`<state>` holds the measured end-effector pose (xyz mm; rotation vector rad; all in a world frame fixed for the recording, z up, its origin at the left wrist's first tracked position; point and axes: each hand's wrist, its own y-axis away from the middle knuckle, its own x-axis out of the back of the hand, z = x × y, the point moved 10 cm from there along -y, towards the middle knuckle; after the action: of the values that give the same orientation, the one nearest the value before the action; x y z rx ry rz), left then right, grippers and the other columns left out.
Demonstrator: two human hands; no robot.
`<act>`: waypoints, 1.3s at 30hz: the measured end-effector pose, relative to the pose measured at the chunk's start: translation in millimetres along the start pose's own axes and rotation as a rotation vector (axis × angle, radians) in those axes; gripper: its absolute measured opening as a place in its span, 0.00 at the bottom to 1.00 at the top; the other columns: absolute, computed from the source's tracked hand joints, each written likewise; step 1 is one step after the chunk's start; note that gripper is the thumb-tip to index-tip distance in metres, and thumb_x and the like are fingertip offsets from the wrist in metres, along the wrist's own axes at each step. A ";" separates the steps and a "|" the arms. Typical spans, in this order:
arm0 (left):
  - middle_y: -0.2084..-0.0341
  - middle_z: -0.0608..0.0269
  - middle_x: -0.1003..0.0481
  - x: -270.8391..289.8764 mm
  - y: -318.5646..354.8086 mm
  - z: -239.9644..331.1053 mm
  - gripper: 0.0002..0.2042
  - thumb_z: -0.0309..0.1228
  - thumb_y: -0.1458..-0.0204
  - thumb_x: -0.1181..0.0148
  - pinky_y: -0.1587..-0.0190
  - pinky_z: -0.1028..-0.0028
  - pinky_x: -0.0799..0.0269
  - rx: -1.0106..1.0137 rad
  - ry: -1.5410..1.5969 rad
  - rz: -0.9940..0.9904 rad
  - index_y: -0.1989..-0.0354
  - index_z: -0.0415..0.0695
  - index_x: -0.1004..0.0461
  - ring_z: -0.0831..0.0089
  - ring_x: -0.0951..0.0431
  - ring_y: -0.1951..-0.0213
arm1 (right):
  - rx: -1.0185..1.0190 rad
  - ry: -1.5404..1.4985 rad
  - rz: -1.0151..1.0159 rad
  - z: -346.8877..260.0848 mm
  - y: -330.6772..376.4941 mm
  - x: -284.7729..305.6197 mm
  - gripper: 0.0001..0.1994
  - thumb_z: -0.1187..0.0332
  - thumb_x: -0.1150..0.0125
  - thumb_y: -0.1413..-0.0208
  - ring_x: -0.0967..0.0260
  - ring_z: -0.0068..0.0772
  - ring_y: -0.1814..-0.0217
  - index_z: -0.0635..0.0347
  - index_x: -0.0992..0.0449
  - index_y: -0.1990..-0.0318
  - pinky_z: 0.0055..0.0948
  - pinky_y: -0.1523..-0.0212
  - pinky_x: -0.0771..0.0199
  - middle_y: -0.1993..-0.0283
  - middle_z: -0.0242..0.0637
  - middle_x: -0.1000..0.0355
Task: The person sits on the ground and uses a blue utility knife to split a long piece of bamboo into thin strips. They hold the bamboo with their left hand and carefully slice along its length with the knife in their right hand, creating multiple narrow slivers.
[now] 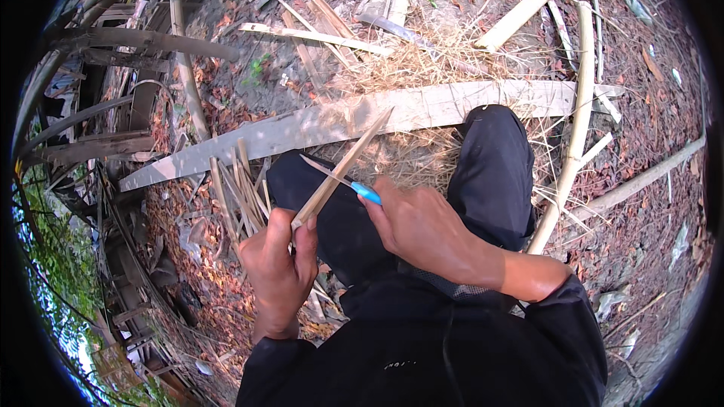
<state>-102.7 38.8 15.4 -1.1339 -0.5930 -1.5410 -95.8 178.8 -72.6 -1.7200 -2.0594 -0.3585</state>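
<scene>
My left hand is closed on the lower end of a thin pointed wooden stick, thumb and forefinger pinching it. The stick slants up to the right, its tip over the long grey plank. My right hand grips a knife by its light-blue handle. The knife's narrow blade points up to the left and crosses the stick about midway; whether the edge bites into the wood I cannot tell. Beside my left hand lies a bundle of thin split sticks.
Pale shavings are heaped beyond the plank. A peeled pole runs along the right, and a shorter pale log lies at the back. Stacked old timber fills the left. My bent knees sit on the near side of the plank.
</scene>
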 end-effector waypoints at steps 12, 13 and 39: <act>0.88 0.58 0.32 -1.9 -5.9 9.4 0.08 0.23 0.47 0.36 0.82 0.68 0.38 -0.060 -0.043 -0.040 0.71 0.40 0.32 0.62 0.27 0.86 | 0.009 -0.014 -0.075 0.3 4.8 5.6 0.12 0.67 0.40 0.39 0.30 0.60 0.81 0.68 0.33 0.67 0.51 0.79 0.32 0.85 0.53 0.33; 0.88 0.58 0.32 -2.9 -1.2 5.5 0.08 0.23 0.47 0.36 0.82 0.68 0.38 -0.034 -0.028 -0.044 0.71 0.40 0.32 0.61 0.27 0.86 | 0.031 -0.089 -0.118 -18.2 12.6 6.6 0.13 0.66 0.41 0.39 0.30 0.61 0.81 0.69 0.34 0.68 0.52 0.79 0.31 0.85 0.53 0.32; 0.89 0.56 0.33 0.8 -3.4 12.7 0.08 0.24 0.45 0.37 0.82 0.66 0.38 -0.044 -0.111 -0.014 0.70 0.41 0.32 0.59 0.28 0.87 | -0.054 0.146 -0.001 58.8 -6.2 -8.6 0.13 0.66 0.45 0.37 0.30 0.62 0.79 0.69 0.30 0.67 0.53 0.75 0.31 0.83 0.56 0.32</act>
<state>-101.4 50.1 22.1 -1.2570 -0.6456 -1.5168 -110.1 197.2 -127.6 -1.6715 -1.9623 -0.5278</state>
